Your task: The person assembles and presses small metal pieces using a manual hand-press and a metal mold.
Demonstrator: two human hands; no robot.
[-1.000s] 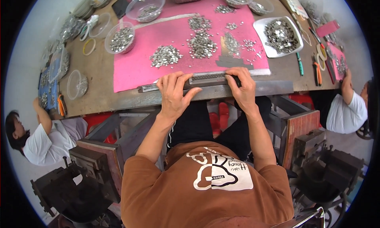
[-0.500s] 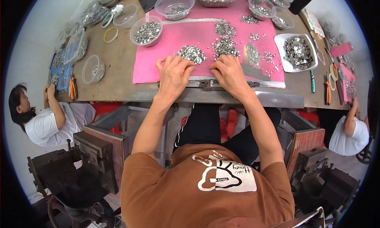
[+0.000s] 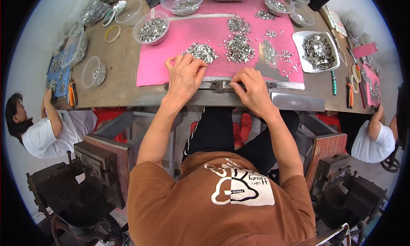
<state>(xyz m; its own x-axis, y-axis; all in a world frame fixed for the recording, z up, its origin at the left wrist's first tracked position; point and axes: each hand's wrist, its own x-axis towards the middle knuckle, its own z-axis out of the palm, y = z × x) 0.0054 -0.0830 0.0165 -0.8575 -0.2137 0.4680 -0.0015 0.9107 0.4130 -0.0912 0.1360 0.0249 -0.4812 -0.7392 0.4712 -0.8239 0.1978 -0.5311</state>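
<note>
My left hand [image 3: 184, 75] is closed, thumb and fingertips together at the near edge of a pile of small shiny metal pieces [image 3: 201, 52]. Whatever is between those fingertips is too small to make out. My right hand [image 3: 253, 90] bends its fingers and thumb over the right part of a dark metal bar fixture [image 3: 218, 86] along the table's front edge; its fingertips come together there, and what they pinch is hidden. Beyond the hands, a second heap of metal pieces [image 3: 239, 48] lies on the pink mat [image 3: 171, 39].
A tub of metal pieces [image 3: 152, 29] stands at the mat's left, and a white square dish [image 3: 301, 58] of darker pieces at its right. Orange-handled pliers [image 3: 72, 93] lie left. A flat steel plate [image 3: 299, 101] sits at the front edge. Co-workers [image 3: 55, 133] sit on both sides.
My right hand has drawn back from the heap toward me, down to the fixture. My left hand stays at the pile's edge. The whole view has shifted slightly.
</note>
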